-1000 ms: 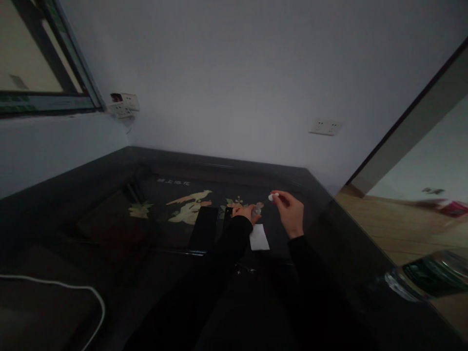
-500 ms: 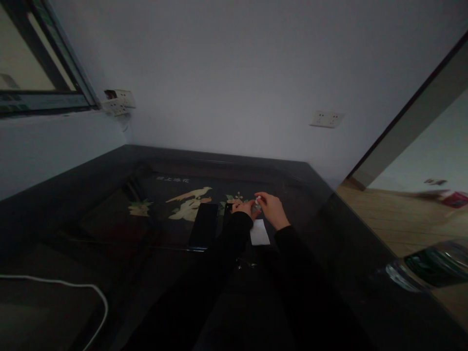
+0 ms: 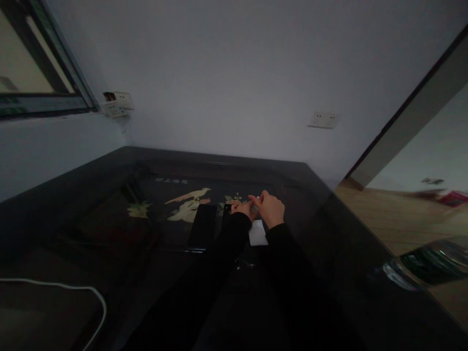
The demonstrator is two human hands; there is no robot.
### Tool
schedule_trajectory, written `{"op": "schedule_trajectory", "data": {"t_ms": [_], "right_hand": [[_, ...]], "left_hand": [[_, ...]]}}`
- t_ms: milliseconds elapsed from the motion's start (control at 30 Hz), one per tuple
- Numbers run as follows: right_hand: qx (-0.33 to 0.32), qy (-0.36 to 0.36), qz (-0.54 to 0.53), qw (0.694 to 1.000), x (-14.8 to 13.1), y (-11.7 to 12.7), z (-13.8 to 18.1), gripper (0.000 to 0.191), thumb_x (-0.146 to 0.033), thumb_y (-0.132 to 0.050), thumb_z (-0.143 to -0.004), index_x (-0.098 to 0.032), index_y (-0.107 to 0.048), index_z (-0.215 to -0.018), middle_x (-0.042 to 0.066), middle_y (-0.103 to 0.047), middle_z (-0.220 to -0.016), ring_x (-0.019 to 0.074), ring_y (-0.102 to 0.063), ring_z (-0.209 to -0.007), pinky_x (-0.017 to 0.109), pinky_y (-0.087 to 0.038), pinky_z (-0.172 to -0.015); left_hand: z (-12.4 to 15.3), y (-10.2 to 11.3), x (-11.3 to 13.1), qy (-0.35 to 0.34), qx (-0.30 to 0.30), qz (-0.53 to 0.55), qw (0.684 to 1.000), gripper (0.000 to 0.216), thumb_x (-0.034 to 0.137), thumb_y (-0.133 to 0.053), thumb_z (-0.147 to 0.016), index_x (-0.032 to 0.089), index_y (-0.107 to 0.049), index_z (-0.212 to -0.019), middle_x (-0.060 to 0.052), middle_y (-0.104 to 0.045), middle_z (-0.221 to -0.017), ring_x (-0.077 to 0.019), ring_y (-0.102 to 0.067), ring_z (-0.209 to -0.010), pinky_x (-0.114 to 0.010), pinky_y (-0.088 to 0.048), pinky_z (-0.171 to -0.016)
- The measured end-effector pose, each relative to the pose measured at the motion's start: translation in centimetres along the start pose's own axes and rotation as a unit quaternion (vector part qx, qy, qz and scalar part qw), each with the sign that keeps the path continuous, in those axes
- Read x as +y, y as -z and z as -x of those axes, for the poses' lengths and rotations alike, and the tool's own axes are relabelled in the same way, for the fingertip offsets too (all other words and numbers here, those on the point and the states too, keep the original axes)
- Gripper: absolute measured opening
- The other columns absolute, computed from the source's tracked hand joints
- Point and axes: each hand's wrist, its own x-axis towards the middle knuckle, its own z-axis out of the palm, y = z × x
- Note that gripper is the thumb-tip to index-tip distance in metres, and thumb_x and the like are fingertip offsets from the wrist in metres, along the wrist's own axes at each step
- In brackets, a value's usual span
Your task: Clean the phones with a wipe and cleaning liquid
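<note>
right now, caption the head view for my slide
Left hand holds a small clear bottle, right hand at its white cap, near white paper on a bird-decorated black tabletop.

In front of you, the glossy black table (image 3: 329,243) carries a pale bird design (image 3: 188,204) with a few characters printed above it. A white cable (image 3: 97,291) curves across the near left corner. On your right, a large clear bottle (image 3: 431,261) wears a green label. Your wall (image 3: 219,87) has a double socket (image 3: 323,120), with a window (image 3: 34,53) to the left. Beyond the table's right edge, a blurred red object (image 3: 455,198) sits on the wooden floor (image 3: 369,209).
</note>
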Motion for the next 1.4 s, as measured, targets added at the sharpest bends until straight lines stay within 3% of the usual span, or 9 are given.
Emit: {"op": "schedule_trajectory", "data": {"t_ms": [133, 267, 367, 433, 567, 767, 933, 1167, 1400], "right_hand": [[-0.034, -0.037, 0.01, 0.999, 2.3, 0.5, 0.9, 0.051, -0.06, -0.025, -0.086, -0.022, -0.059, -0.093, 0.01, -0.065, -0.087, 0.0236, -0.062, -0.086, 0.031, -0.041, -0.068], [-0.095, -0.039, 0.022, 0.994, 4.1, -0.3, 3.5, 0.031, -0.047, -0.046, -0.083, -0.021, -0.062, -0.084, 0.008, -0.065, -0.088, 0.0221, -0.063, -0.084, 0.03, -0.042, -0.067], [-0.117, -0.021, 0.018, 0.993, 3.9, -1.3, 5.1, 0.033, -0.05, -0.054, -0.077, -0.019, -0.061, -0.086, 0.011, -0.063, -0.097, 0.0231, -0.06, -0.09, 0.031, -0.043, -0.069], [-0.119, -0.012, 0.006, 0.993, 3.4, -1.9, 5.5, 0.04, -0.053, -0.058, -0.073, -0.016, -0.06, -0.089, 0.015, -0.061, -0.101, 0.0258, -0.057, -0.096, 0.034, -0.044, -0.072], [-0.111, -0.01, -0.044, 0.993, 2.7, -3.0, 5.1, 0.045, -0.046, -0.071, -0.061, -0.012, -0.059, -0.088, 0.021, -0.058, -0.103, 0.0299, -0.051, -0.105, 0.037, -0.042, -0.078], [-0.089, -0.014, -0.186, 0.979, 3.1, -4.9, 4.9, 0.027, -0.024, -0.073, -0.055, -0.016, -0.057, -0.076, 0.006, -0.061, -0.087, 0.0193, -0.057, -0.087, 0.028, -0.042, -0.073], [-0.052, -0.031, -0.328, 0.943, 2.9, -5.6, 5.5, 0.034, -0.013, -0.066, -0.054, -0.017, -0.056, -0.087, -0.002, -0.062, -0.073, 0.015, -0.06, -0.068, 0.025, -0.044, -0.062], [-0.004, -0.038, -0.498, 0.866, 1.9, -4.6, 6.2, 0.036, -0.029, -0.064, -0.057, -0.01, -0.062, -0.087, 0.005, -0.068, -0.074, 0.0192, -0.063, -0.066, 0.029, -0.048, -0.059], [0.048, 0.003, -0.554, 0.831, 0.9, -1.7, 7.5, 0.028, -0.031, -0.058, -0.064, -0.013, -0.067, -0.084, 0.005, -0.068, -0.083, 0.021, -0.063, -0.078, 0.029, -0.049, -0.066]], "left_hand": [[-0.1, -0.3, 0.0, 0.0, 0.005, 0.008, 1.0, 0.04, 0.045, -0.05, -0.076, 0.027, -0.049, -0.112, -0.002, -0.066, -0.101, -0.02, -0.057, -0.1, -0.036, -0.03, -0.088], [-0.2, -0.6, 0.0, 0.0, 0.008, 0.007, 1.0, 0.061, 0.045, -0.061, -0.067, 0.022, -0.041, -0.12, -0.004, -0.065, -0.102, -0.0218, -0.056, -0.1, -0.037, -0.029, -0.089], [0.2, 0.6, -1.0, -0.006, 0.027, -0.012, 1.0, 0.07, 0.044, -0.066, -0.062, 0.022, -0.039, -0.123, -0.007, -0.058, -0.115, -0.0238, -0.05, -0.108, -0.037, -0.029, -0.089], [1.1, 2.2, -2.3, -0.009, 0.055, -0.036, 0.998, 0.059, 0.043, -0.06, -0.068, 0.025, -0.041, -0.121, -0.006, -0.052, -0.123, -0.0228, -0.045, -0.112, -0.037, -0.027, -0.091], [3.9, 4.9, -5.4, 0.035, 0.103, -0.103, 0.989, 0.031, 0.037, -0.042, -0.081, 0.021, -0.053, -0.105, -0.009, -0.052, -0.114, -0.0261, -0.043, -0.109, -0.041, -0.025, -0.092], [6.6, 4.5, -7.1, 0.092, 0.07, -0.165, 0.979, 0.038, 0.05, -0.051, -0.072, 0.019, -0.06, -0.092, -0.014, -0.05, -0.114, -0.0309, -0.041, -0.107, -0.043, -0.03, -0.084], [6.7, 3.7, -7.0, 0.079, 0.062, -0.163, 0.981, 0.035, 0.046, -0.049, -0.072, 0.017, -0.06, -0.089, -0.014, -0.051, -0.111, -0.0296, -0.042, -0.105, -0.042, -0.03, -0.085], [6.3, 3.8, -7.2, 0.066, 0.066, -0.087, 0.992, 0.018, 0.031, -0.051, -0.071, 0.017, -0.058, -0.081, -0.01, -0.054, -0.105, -0.0275, -0.047, -0.102, -0.04, -0.032, -0.085], [7.8, 4.1, -8.3, 0.098, 0.083, 0.139, 0.982, 0.026, 0.03, -0.049, -0.075, 0.02, -0.053, -0.099, -0.001, -0.063, -0.071, -0.0182, -0.06, -0.071, -0.031, -0.044, -0.069]]}}
